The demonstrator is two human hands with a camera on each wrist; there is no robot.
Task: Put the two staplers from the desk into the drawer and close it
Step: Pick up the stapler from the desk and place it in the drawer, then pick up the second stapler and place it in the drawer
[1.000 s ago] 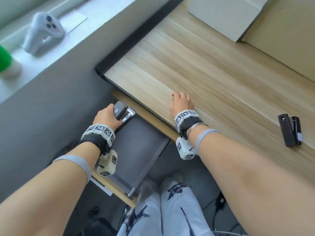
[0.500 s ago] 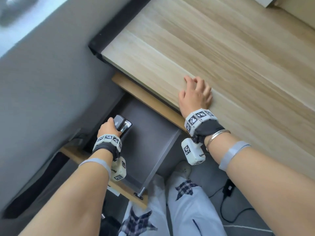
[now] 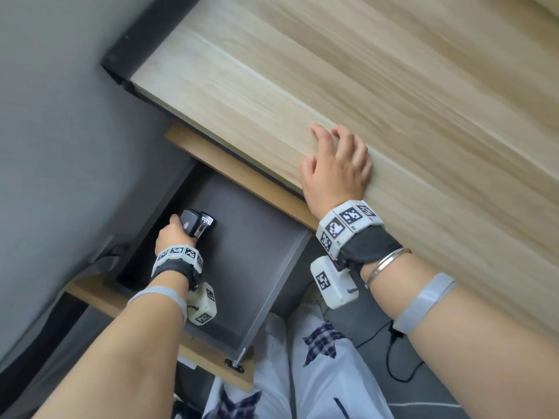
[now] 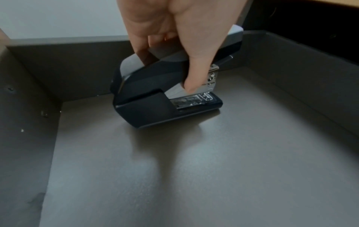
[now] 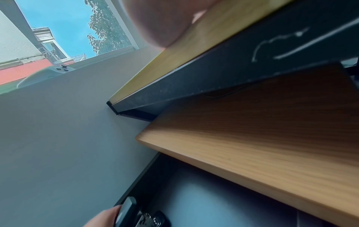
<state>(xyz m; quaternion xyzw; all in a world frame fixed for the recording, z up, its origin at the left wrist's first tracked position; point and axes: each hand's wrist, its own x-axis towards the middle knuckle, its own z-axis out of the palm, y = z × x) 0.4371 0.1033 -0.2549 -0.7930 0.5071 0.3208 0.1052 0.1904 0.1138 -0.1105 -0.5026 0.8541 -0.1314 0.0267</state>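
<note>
My left hand (image 3: 174,234) grips a black and silver stapler (image 3: 196,223) from above, deep inside the open grey drawer (image 3: 260,267). In the left wrist view the stapler (image 4: 165,98) touches the drawer floor (image 4: 174,169) near the back left corner, tilted, with my thumb and fingers (image 4: 194,73) curled round its top. My right hand (image 3: 337,167) rests with loosely spread fingers on the front edge of the wooden desk (image 3: 393,101). The second stapler is out of view.
A wooden drawer front (image 3: 211,361) with a metal fitting (image 3: 234,362) stands toward me. A grey wall (image 3: 60,116) runs on the left. My legs in white patterned trousers (image 3: 317,373) sit below the drawer, with a black cable (image 3: 393,358) on the floor.
My left hand has carried the stapler down from above the drawer's edge to the drawer floor. The head view has tilted downward, and the second stapler has left the frame.
</note>
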